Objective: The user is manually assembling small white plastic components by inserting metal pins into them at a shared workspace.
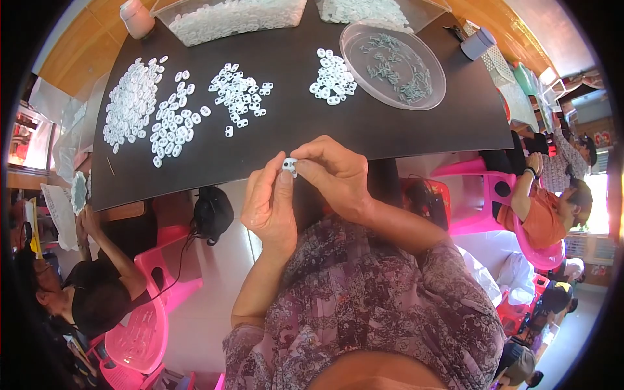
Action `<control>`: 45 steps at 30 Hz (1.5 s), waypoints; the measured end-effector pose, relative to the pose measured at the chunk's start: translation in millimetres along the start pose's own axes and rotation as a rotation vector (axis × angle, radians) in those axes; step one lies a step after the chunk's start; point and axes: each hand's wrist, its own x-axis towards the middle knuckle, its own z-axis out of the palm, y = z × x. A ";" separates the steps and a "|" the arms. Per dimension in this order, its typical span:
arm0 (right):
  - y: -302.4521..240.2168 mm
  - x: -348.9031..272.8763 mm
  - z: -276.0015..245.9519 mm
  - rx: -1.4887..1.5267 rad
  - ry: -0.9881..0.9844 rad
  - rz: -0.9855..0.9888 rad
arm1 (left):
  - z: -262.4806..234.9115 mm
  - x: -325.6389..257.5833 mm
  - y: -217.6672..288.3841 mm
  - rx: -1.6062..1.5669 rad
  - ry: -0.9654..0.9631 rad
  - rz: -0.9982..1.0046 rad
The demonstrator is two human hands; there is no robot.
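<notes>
Small white piece, dark-holed, pinched by left hand and right hand; probably light, stiff, slightly slippery, best gripped by its edges.

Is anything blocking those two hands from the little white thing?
Nothing visible is: the left hand and right hand both touch the small white piece. The white piles lie farther off on the dark table.

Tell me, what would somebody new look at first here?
Probably the small white piece held at the fingertips of the left hand and right hand, near the middle. Next, perhaps, the piles of white pieces across the dark table, then the bright pink chair at lower left.
</notes>
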 end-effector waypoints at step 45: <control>-1.9 5.3 2.4 -0.273 -0.102 -0.104 | 2.9 -1.5 -0.2 -0.398 0.157 -0.351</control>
